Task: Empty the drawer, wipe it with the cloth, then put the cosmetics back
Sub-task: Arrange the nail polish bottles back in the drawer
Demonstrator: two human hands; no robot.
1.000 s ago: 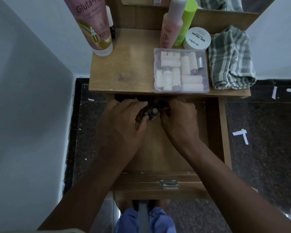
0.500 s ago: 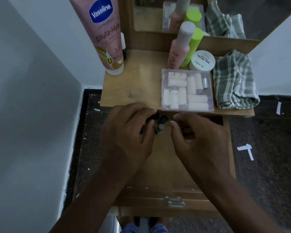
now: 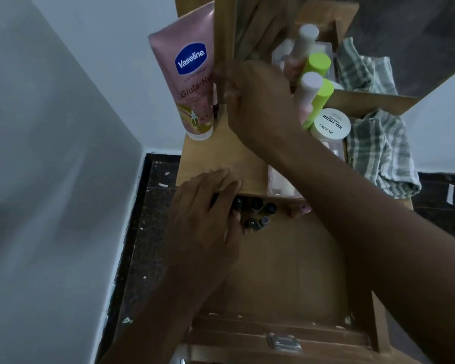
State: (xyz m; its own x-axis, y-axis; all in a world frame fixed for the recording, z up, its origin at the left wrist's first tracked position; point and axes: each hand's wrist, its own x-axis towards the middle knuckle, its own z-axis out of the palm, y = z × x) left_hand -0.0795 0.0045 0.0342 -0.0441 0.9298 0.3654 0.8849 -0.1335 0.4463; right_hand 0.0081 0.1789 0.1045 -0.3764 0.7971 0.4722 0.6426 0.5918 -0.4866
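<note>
The wooden drawer (image 3: 286, 271) is pulled out under the small table (image 3: 208, 156). Several small dark bottles (image 3: 258, 211) stand at its back left. My left hand (image 3: 208, 208) lies against them, with a finger and the thumb curled round the nearest ones. My right hand (image 3: 252, 98) is up on the table top beside the pink Vaseline tube (image 3: 189, 82), blurred, its fingers by a small bottle (image 3: 216, 101) behind the tube. The checked cloth (image 3: 378, 153) lies on the table's right end.
A pink bottle (image 3: 309, 93), a green bottle (image 3: 319, 101) and a white nail polish jar (image 3: 331, 124) stand at the back of the table. My right arm covers most of a clear box (image 3: 281, 179). A mirror (image 3: 273, 24) rises behind. A wall (image 3: 63, 153) is close on the left.
My right hand left the drawer and reached up and left to the Vaseline tube. My left hand stayed with the small bottles at the drawer's back.
</note>
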